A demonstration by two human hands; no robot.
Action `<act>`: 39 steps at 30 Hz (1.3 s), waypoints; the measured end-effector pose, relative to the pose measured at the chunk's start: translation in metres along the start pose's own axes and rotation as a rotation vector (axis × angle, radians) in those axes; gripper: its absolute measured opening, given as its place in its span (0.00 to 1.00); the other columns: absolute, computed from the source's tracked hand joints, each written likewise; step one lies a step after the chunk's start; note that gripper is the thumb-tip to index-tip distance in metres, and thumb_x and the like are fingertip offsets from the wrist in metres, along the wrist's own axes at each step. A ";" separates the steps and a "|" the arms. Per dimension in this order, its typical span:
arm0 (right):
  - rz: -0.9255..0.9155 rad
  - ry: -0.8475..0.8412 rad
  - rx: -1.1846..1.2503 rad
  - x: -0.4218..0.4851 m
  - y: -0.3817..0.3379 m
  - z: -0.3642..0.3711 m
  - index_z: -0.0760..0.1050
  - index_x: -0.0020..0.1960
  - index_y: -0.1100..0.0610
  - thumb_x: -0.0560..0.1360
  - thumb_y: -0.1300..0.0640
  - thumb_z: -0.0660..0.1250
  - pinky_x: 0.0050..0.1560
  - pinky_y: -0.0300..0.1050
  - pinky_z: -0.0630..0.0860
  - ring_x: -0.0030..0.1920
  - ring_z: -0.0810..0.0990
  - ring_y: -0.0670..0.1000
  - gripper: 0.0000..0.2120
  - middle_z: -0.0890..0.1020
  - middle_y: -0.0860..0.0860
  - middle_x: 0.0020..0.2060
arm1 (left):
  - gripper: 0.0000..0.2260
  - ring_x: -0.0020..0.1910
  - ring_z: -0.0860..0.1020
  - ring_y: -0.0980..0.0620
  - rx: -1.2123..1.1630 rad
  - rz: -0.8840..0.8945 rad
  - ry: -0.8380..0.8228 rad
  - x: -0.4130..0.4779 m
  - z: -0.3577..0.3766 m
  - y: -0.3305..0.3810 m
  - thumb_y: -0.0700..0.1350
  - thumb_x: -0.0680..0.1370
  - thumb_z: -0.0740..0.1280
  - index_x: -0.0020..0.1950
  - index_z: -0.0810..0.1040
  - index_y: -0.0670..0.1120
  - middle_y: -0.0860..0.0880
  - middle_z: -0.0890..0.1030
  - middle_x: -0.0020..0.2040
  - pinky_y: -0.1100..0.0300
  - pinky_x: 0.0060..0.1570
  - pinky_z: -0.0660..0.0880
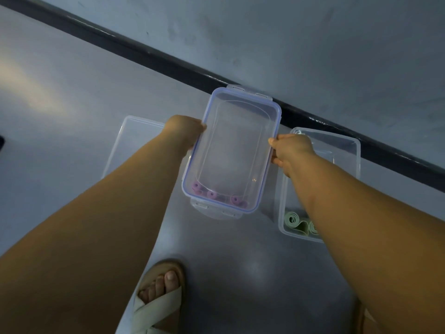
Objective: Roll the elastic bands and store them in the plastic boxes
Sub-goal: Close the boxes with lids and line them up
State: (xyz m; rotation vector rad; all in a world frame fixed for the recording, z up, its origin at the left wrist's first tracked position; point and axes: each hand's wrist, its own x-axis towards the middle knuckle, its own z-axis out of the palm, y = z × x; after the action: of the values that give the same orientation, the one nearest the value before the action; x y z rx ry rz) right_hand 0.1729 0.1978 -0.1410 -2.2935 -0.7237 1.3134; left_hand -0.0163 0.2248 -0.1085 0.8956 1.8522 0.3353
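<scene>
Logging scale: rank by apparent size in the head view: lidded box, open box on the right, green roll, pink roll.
1. lidded box and open box: alike; the lidded one seems nearer, so unranked.
2. green roll
3. pink roll

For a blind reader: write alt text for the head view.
The left hand and right hand hold a lidded clear box by its long sides; pink rolled bands lie inside. An open box with green rolled bands sits to its right.

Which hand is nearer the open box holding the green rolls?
Right. The right hand grips the lidded box by its right edge, over the open box; the left hand grips the opposite edge, farther off.
</scene>
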 end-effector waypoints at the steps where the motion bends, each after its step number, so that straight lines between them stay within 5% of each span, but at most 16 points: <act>1: -0.012 0.003 -0.010 -0.001 0.000 0.000 0.77 0.55 0.63 0.76 0.60 0.66 0.59 0.56 0.76 0.55 0.79 0.61 0.10 0.81 0.60 0.53 | 0.14 0.47 0.73 0.47 -0.004 0.000 -0.001 0.000 0.000 0.000 0.44 0.78 0.65 0.61 0.77 0.40 0.43 0.75 0.50 0.49 0.60 0.74; 5: -0.145 0.037 -0.249 -0.004 0.001 -0.005 0.77 0.40 0.62 0.76 0.58 0.64 0.51 0.50 0.77 0.45 0.79 0.58 0.09 0.79 0.59 0.40 | 0.12 0.46 0.73 0.46 -0.024 0.032 0.018 0.002 0.001 -0.004 0.42 0.78 0.65 0.60 0.78 0.41 0.43 0.76 0.49 0.51 0.58 0.75; 11: -0.367 0.106 -0.438 -0.012 0.002 -0.009 0.76 0.52 0.61 0.73 0.61 0.66 0.37 0.41 0.72 0.46 0.77 0.57 0.08 0.80 0.58 0.49 | 0.14 0.44 0.74 0.48 -0.049 0.056 0.024 0.003 0.005 -0.018 0.43 0.76 0.67 0.62 0.78 0.42 0.44 0.77 0.49 0.53 0.56 0.75; 14: -0.597 0.174 -0.529 -0.011 -0.014 -0.007 0.67 0.69 0.60 0.77 0.61 0.63 0.59 0.46 0.68 0.65 0.70 0.57 0.21 0.69 0.57 0.67 | 0.14 0.45 0.75 0.47 -0.046 0.063 0.032 0.002 0.006 -0.018 0.43 0.76 0.67 0.61 0.78 0.43 0.45 0.76 0.47 0.53 0.57 0.75; 16: -0.757 0.138 -0.620 -0.003 -0.030 -0.002 0.65 0.70 0.61 0.78 0.60 0.61 0.65 0.45 0.62 0.68 0.65 0.57 0.21 0.67 0.57 0.69 | 0.14 0.46 0.75 0.48 -0.041 0.063 0.044 0.002 0.006 -0.019 0.43 0.77 0.67 0.62 0.78 0.43 0.46 0.76 0.48 0.52 0.59 0.74; 24: -0.741 -0.006 -0.795 0.033 -0.058 0.022 0.74 0.59 0.62 0.81 0.57 0.54 0.50 0.45 0.67 0.59 0.73 0.60 0.14 0.74 0.60 0.59 | 0.15 0.54 0.78 0.44 -0.042 0.055 0.058 0.006 0.006 -0.021 0.44 0.76 0.68 0.63 0.77 0.44 0.44 0.79 0.56 0.54 0.59 0.74; 27: -0.666 -0.040 -0.820 0.039 -0.062 0.025 0.73 0.63 0.60 0.82 0.57 0.51 0.54 0.45 0.68 0.60 0.72 0.60 0.16 0.74 0.60 0.61 | 0.15 0.56 0.78 0.41 -0.057 0.050 0.071 0.006 0.008 -0.022 0.44 0.75 0.69 0.62 0.78 0.44 0.42 0.80 0.57 0.52 0.59 0.74; 31: -0.560 -0.047 -0.826 0.046 -0.068 0.029 0.72 0.50 0.65 0.81 0.61 0.52 0.46 0.44 0.66 0.58 0.75 0.61 0.12 0.77 0.63 0.54 | 0.15 0.56 0.77 0.44 -0.064 0.059 0.077 0.005 0.010 -0.024 0.45 0.76 0.69 0.62 0.78 0.44 0.44 0.80 0.58 0.55 0.59 0.72; 35: -0.673 0.069 -0.810 0.039 -0.063 0.030 0.73 0.62 0.61 0.81 0.61 0.52 0.57 0.47 0.69 0.61 0.73 0.60 0.15 0.76 0.60 0.60 | 0.15 0.55 0.77 0.45 -0.058 0.056 0.084 0.005 0.009 -0.024 0.45 0.76 0.68 0.62 0.78 0.45 0.45 0.80 0.57 0.58 0.56 0.71; 39: -0.807 0.074 -0.844 0.013 -0.035 0.030 0.59 0.73 0.61 0.82 0.56 0.53 0.73 0.50 0.53 0.73 0.58 0.58 0.22 0.62 0.59 0.73 | 0.13 0.52 0.79 0.44 -0.024 0.090 0.110 0.003 0.008 -0.026 0.47 0.74 0.69 0.58 0.80 0.48 0.45 0.81 0.54 0.54 0.55 0.75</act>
State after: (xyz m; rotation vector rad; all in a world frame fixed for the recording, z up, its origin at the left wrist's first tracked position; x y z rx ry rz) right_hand 0.1436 0.2356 -0.1442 -2.1031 -2.1873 0.5677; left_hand -0.0212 0.2079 -0.1297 0.9624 1.9080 0.4703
